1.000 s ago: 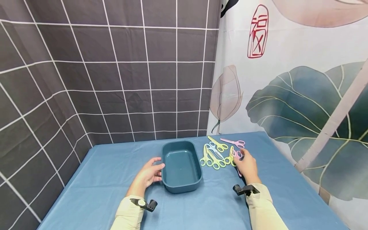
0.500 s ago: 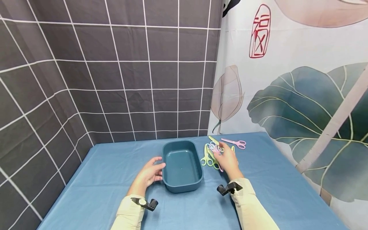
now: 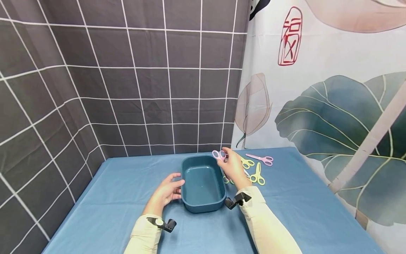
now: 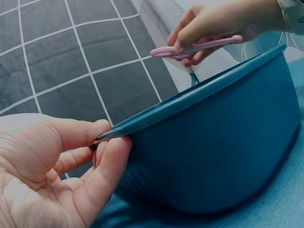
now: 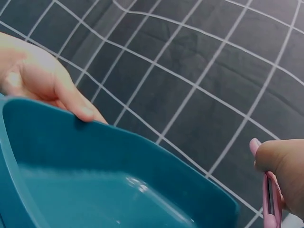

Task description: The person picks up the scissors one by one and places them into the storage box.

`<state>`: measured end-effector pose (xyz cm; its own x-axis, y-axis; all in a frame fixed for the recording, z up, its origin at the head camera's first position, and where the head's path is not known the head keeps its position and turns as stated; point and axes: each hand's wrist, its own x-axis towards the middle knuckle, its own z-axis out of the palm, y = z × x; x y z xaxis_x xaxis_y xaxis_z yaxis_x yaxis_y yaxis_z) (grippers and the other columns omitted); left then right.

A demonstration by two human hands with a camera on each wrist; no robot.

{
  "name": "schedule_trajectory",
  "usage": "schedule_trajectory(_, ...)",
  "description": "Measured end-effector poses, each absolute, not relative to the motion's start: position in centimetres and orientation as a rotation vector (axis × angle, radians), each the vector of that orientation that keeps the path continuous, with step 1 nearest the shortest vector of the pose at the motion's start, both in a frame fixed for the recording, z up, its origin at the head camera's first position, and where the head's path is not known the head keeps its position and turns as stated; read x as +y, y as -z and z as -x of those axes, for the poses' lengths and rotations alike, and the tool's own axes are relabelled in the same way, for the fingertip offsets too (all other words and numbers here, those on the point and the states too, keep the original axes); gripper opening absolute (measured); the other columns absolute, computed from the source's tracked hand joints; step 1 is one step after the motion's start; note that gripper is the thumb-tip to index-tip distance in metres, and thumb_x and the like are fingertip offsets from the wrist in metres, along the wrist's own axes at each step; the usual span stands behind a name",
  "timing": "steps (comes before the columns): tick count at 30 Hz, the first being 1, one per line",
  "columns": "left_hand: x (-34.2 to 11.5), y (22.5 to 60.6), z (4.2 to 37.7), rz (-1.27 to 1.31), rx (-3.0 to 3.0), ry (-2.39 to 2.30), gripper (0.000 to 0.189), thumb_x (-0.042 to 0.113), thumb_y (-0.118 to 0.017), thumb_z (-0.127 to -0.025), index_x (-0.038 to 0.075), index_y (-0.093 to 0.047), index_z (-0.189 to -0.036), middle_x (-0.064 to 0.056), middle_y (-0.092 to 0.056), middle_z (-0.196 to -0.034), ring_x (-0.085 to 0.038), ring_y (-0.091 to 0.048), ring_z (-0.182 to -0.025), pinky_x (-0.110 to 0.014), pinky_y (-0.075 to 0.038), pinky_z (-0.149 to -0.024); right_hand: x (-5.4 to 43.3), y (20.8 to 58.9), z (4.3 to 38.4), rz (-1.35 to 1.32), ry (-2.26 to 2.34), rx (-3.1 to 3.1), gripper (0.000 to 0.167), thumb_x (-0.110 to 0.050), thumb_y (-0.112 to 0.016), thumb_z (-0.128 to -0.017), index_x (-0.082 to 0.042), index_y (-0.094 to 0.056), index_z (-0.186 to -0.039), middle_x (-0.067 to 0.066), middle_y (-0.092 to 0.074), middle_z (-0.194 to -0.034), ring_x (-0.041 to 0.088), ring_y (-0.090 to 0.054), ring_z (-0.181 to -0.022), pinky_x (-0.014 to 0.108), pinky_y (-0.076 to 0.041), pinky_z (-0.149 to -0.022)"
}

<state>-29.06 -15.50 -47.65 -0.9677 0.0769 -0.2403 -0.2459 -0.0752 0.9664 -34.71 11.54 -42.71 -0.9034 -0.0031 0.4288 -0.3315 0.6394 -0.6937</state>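
A teal plastic bin (image 3: 203, 187) stands open-topped on the table. My left hand (image 3: 168, 190) is at its left side; in the left wrist view the thumb and fingers (image 4: 114, 154) pinch the rim. Near the bin's far right corner, my right hand (image 3: 234, 169) holds pink scissors (image 3: 219, 155) by the handle end, raised above rim height. The left wrist view shows these scissors (image 4: 204, 46) lying across the fingers, above the bin. Nothing lies inside the bin in the head view.
Several yellow-green scissors (image 3: 257, 174) lie right of the bin, partly hidden behind my right hand. Another pink pair (image 3: 263, 158) lies farther back on the blue tablecloth (image 3: 285, 211). A dark grid curtain (image 3: 152, 88) and a white floral curtain (image 3: 260, 53) hang behind the table.
My right hand has carried the pink scissors leftward and up from among the other scissors to the bin's right rim. The left hand has stayed at the bin.
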Motion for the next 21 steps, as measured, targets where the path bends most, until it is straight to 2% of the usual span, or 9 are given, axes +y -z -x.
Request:
schedule_trajectory(10, -15.5, 47.6, 29.1, 0.185, 1.973, -2.150, 0.049, 0.010, -0.062, -0.100, 0.005, -0.042, -0.145, -0.008, -0.056, -0.081, -0.013, -0.054, -0.063, -0.025, -0.054, -0.049, 7.6, 42.7, 34.8, -0.297, -1.143, -2.491, 0.052, -0.012, -0.075, -0.082, -0.003, -0.061, -0.131, 0.014, -0.070, -0.107, 0.020, -0.063, -0.078, 0.035, -0.055, -0.069)
schedule_trajectory(21, -15.5, 47.8, 29.3, 0.184, 1.964, -2.150, 0.050, 0.011, -0.064, -0.099, 0.006, -0.043, -0.144, -0.009, -0.058, -0.086, -0.014, -0.056, -0.064, -0.026, -0.055, -0.051, 3.0, 43.4, 34.6, -0.265, -1.120, -2.557, 0.052, -0.011, -0.072, -0.080, 0.000, -0.061, -0.130, 0.021, -0.069, -0.116, 0.031, -0.066, -0.093, 0.045, -0.056, -0.084)
